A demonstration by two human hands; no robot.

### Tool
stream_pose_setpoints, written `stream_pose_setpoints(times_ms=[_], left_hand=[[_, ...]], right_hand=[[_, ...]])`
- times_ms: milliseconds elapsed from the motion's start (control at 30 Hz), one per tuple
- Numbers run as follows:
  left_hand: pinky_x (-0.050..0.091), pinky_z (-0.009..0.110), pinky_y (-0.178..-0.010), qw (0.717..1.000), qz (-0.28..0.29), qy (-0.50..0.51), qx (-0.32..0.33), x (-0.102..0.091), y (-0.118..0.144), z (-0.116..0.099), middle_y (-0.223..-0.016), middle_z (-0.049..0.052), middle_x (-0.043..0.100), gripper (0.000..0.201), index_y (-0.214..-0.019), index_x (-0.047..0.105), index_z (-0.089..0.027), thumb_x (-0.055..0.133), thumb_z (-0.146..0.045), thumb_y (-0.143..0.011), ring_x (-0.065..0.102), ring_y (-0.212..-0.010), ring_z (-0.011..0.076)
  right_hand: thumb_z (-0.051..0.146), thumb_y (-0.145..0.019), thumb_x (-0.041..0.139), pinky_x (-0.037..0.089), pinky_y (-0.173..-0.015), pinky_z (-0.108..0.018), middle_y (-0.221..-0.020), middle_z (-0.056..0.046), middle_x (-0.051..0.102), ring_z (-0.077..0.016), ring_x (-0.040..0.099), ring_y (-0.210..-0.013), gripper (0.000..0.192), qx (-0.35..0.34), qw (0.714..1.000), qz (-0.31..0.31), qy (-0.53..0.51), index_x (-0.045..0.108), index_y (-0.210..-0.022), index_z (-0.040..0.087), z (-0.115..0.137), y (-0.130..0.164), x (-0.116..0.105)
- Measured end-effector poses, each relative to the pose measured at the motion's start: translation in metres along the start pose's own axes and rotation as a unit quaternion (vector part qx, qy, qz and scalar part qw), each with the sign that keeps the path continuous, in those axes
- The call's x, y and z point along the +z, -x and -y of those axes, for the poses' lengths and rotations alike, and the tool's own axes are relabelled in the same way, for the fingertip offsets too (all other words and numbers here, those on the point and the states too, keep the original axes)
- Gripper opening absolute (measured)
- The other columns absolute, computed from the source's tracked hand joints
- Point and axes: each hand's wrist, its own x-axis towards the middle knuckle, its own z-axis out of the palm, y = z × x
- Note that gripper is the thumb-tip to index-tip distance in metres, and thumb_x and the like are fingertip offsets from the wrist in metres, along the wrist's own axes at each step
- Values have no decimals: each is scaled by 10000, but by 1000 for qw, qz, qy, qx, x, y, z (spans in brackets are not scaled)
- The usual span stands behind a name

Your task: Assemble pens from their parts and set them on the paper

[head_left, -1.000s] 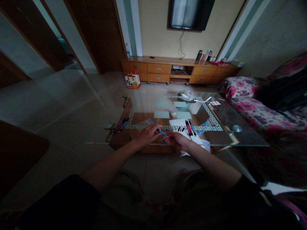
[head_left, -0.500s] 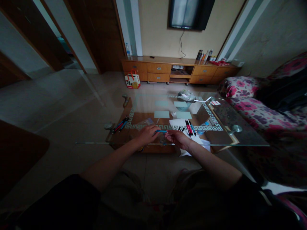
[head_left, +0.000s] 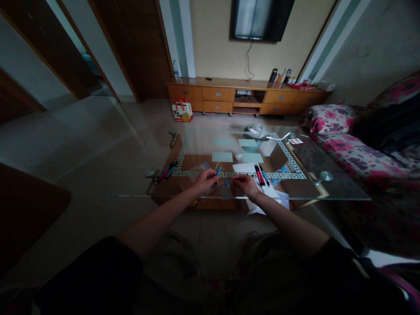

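Observation:
My left hand [head_left: 205,180] grips a blue pen barrel [head_left: 218,171] that points up and away over the near edge of the glass table [head_left: 328,192]. My right hand [head_left: 245,183] is closed on a thin part, too small to make out, a short way to the right of the barrel. A small blue cap [head_left: 226,183] lies on the glass between my hands. Just right of my right hand, red, black and blue pens [head_left: 260,174] lie on a white sheet of paper [head_left: 249,167].
A bundle of pens [head_left: 166,171] lies at the table's left edge. Pale cards [head_left: 222,157] and a bowl [head_left: 254,131] sit farther back. A floral sofa [head_left: 354,153] runs along the right. A wooden TV cabinet [head_left: 246,96] stands at the far wall.
The blue pen was held between both hands, then came apart. My left hand now tilts the barrel upward while my right hand has drawn off to the right.

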Motion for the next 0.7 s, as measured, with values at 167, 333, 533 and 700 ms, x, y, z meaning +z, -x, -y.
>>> stream_pose_setpoints(times_ms=[167,333,533,700], left_hand=[[490,241,-653,998,13,53,-18,5,3,-2,-851,41,705,261,-863,565,-157,754,-301,-755,661,-735,148],[491,236,-624,1000,-12,8,-20,6,3,0,-804,1,676,393,-1035,534,-179,768,-228,-723,645,-643,125],[506,258,-676,992,20,-116,47,11,-1,-1,-786,-10,662,522,-1240,545,-202,725,-199,-750,668,-720,150],[509,266,-711,983,20,-173,50,18,-3,3,-808,4,686,461,-1178,572,-187,730,-195,-745,669,-739,151]], right_hand=[[206,-736,698,539,-703,-256,-806,-27,735,-155,674,-730,185,-45,994,-6,97,694,-915,159,-3,-4,-5],[240,-792,662,534,-700,-267,-805,-49,752,-174,686,-725,132,-80,979,10,187,723,-878,161,2,-3,-5],[214,-805,656,519,-765,-278,-851,-53,768,-189,693,-769,137,-109,954,8,280,761,-884,176,10,0,-7],[213,-809,668,507,-755,-277,-845,-53,768,-194,693,-772,132,-109,937,4,332,771,-886,184,10,-1,-7]])
